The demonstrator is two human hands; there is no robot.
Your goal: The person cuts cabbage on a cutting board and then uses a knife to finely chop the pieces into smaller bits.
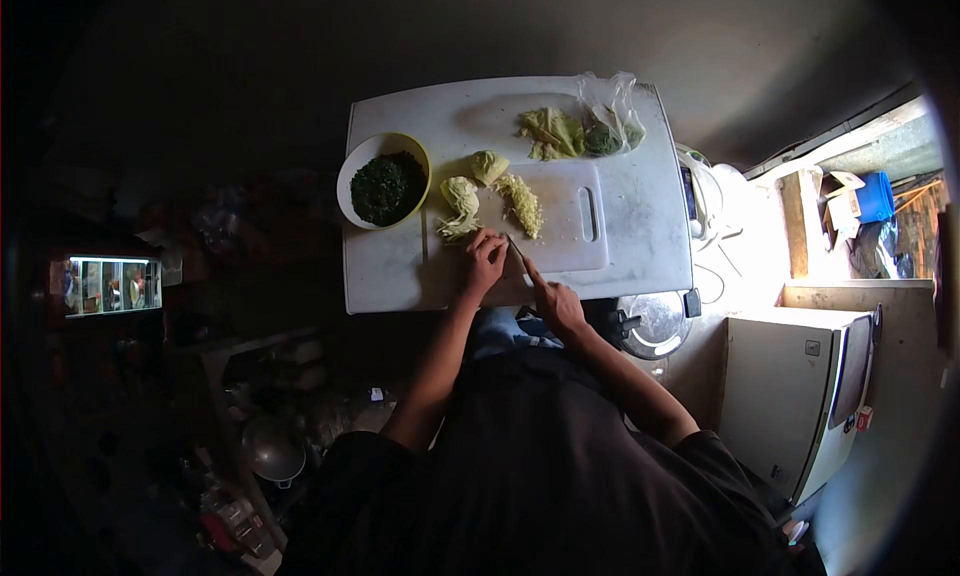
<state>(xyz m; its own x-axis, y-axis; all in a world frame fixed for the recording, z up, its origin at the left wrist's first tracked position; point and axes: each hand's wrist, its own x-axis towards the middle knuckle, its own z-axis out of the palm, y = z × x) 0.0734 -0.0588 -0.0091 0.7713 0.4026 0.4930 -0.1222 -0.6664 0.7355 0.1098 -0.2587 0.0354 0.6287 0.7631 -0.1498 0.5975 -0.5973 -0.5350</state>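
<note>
My right hand [558,304] is closed around the handle of a knife [517,249], its blade pointing up and left over the white cutting board [565,254]. Beside the blade tip, my left hand [487,259] has its fingers bent together at the board's near edge; what they hold is too small to make out. Just above the left hand lies a cut piece of cabbage [461,202], with another cabbage piece [489,166] behind it. A pile of shredded cabbage [523,206] rests on the board above the knife.
A bowl of chopped dark greens [388,188] stands at the table's left. Loose leaves [552,134] and a clear plastic bag [615,111] lie at the back right of the white table [655,226]. A round metal lid [655,324] is below the right edge.
</note>
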